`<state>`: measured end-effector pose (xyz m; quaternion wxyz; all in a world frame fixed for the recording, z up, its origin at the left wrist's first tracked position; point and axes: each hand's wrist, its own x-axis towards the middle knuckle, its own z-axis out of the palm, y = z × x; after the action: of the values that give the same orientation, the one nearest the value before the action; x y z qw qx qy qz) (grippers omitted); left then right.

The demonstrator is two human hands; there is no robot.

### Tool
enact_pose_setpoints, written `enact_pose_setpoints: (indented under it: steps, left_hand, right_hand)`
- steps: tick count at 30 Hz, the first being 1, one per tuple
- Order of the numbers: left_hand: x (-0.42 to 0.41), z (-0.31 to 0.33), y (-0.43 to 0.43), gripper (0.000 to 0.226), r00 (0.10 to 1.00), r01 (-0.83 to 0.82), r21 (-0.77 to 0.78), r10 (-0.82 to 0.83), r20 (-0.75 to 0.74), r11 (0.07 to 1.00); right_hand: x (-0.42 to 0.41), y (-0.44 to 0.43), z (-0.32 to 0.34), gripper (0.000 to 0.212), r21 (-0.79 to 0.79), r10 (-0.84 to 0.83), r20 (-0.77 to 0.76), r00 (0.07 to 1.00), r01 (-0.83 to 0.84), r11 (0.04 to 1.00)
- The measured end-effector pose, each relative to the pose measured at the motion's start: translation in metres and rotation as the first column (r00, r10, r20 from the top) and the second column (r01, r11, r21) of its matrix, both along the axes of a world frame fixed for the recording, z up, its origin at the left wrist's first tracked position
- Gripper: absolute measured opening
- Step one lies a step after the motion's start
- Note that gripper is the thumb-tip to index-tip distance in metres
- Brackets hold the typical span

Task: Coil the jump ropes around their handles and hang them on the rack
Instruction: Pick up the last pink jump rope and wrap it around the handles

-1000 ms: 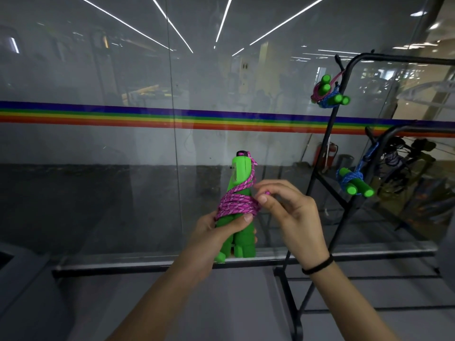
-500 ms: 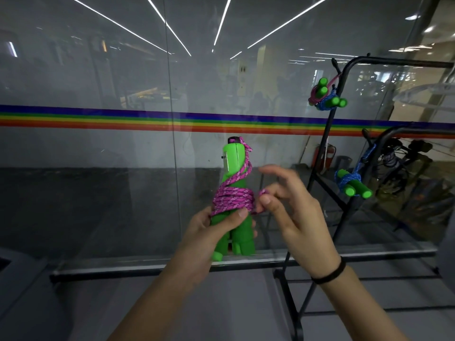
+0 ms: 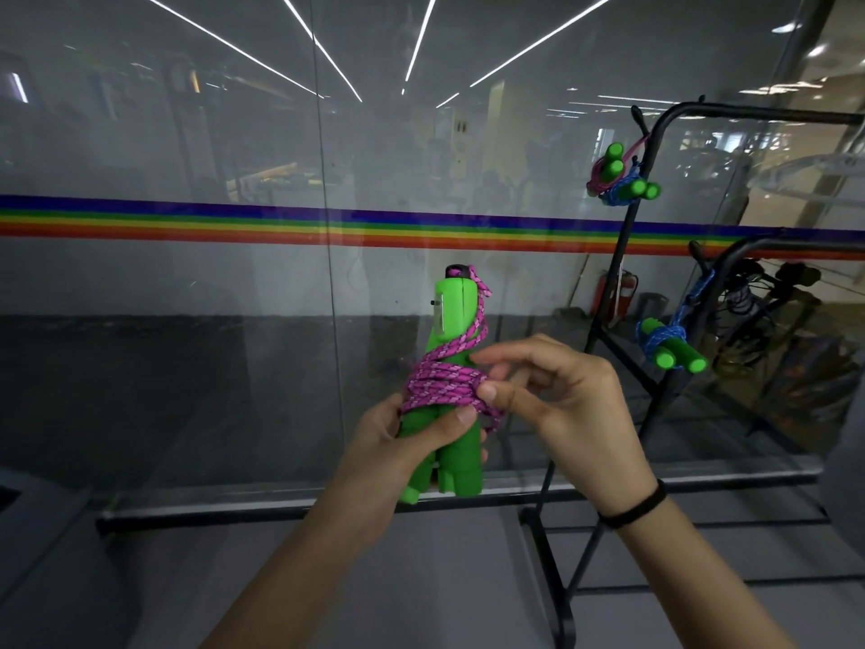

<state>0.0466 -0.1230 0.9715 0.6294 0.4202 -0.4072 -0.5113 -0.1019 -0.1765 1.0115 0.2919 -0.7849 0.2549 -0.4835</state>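
**Item:** pair of green jump rope handles, held upright side by side just below the centre of the view. A pink braided rope is coiled in several turns round their middle, and one strand runs up to the black cap at 12 o'clock.

**Hands:** the left hand grasps both handles below the coil, its thumb lying across the front. The right hand sits at 3 o'clock of the coil. Its thumb and curled fingers seem to pinch the rope's loose end, of which a small slack loop droops just beneath the thumb.

**Handling (judged):**
- Light.
- The handles are rigid with a soft-looking grip, so they will take a firm squeeze.
- The rope is limp and woven and holds by friction only, so the turns will likely loosen if the end is let go untucked.
- Best held on the bare lower handles, with the coil kept under a thumb.
- To hang it, a free loop of rope must be left.

**Destination:** black tubular rack, at 3 o'clock of the hands and well apart from them. It already carries:
- a pink-and-blue bundle on an upper hook at 1 o'clock;
- a blue bundle on a lower hook.

**Backdrop:** glass wall.
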Motion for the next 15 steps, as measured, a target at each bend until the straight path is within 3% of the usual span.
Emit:
enact_pose_setpoints:
  steps: [5, 15]
  left_hand:
    - [0.003, -0.001, -0.001, 0.045, 0.997, 0.024, 0.036, -0.026, 0.071, 0.999]
    - [0.003, -0.010, -0.006, 0.039, 0.982, -0.002, 0.067, -0.011, 0.188, 0.998]
  right_hand:
    - [-0.003, -0.005, 0.005, 0.021, 0.148, -0.018, -0.139, 0.990, 0.039, 0.988]
    - [-0.005, -0.011, 0.005, 0.018, 0.100, -0.063, -0.392, 0.918, 0.110, 0.989]
